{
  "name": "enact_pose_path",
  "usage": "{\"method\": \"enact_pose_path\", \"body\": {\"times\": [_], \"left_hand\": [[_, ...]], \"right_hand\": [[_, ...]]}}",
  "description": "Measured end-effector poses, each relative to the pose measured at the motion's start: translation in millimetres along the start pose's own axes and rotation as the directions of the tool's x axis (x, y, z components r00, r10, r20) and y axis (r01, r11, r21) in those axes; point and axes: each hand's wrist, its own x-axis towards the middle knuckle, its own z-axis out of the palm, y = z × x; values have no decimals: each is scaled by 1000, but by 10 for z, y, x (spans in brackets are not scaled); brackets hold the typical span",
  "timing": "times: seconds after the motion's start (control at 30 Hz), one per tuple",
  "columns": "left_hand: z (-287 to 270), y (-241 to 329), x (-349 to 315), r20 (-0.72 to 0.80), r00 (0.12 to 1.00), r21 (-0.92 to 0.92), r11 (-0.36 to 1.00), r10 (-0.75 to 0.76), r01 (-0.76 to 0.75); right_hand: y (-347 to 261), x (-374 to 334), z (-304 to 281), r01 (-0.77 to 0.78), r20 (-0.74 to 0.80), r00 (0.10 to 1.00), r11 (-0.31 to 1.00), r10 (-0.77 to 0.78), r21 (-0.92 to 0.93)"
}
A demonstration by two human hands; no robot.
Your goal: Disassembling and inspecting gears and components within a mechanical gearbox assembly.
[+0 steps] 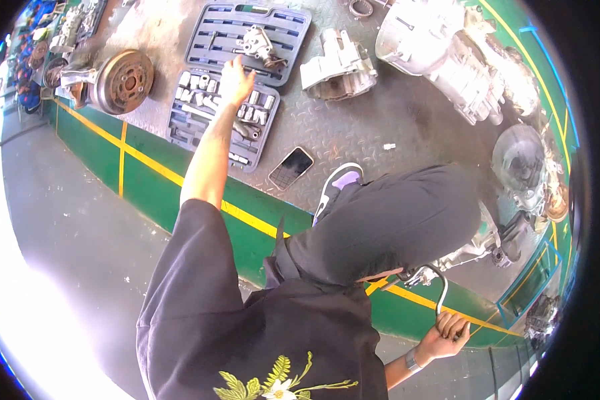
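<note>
My left hand (pixel 236 81) reaches out with its fingers apart over an open grey socket set case (pixel 273 123). It seems to hold nothing; whether its fingertips touch the case is hard to tell. Chrome sockets (pixel 252 115) and a ratchet handle (pixel 245 131) lie in the case's near half. On the far half rests a small metal casting (pixel 257 43). At the lower right, my right hand (pixel 445 337) is closed round the end of a curved metal rod (pixel 443 283). The rod's other end runs toward metal parts beside my bent leg.
A phone (pixel 291 168) lies on the metal-plate surface (pixel 353 133) next to a shoe. Around it stand a rusty brake disc (pixel 125 81), an aluminium housing (pixel 339 67), a large gearbox casing (pixel 440 53) and a rounded bell-shaped part (pixel 519 160).
</note>
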Motion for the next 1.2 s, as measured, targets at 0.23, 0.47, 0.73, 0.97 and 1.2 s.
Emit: {"method": "enact_pose_path", "body": {"times": [0.23,0.47,0.73,0.97,1.2], "left_hand": [[638,252,635,-100,948,-47,954,-301,298],[130,254,1061,190,950,-707,637,-247,307],[120,-516,1232,75,997,-190,981,-34,47],[253,-711,1161,133,991,-440,897,14,47],[348,-704,713,9,941,62,939,340,-339]], "right_hand": [[170,54,31,-71,-35,997,996,70,-56],[247,67,146,-106,-166,981,993,97,-44],[352,198,285,-139,-228,967,985,114,-97],[432,262,311,-129,-142,984,985,112,-115],[464,53,264,-57,-261,965,993,28,-104]]}}
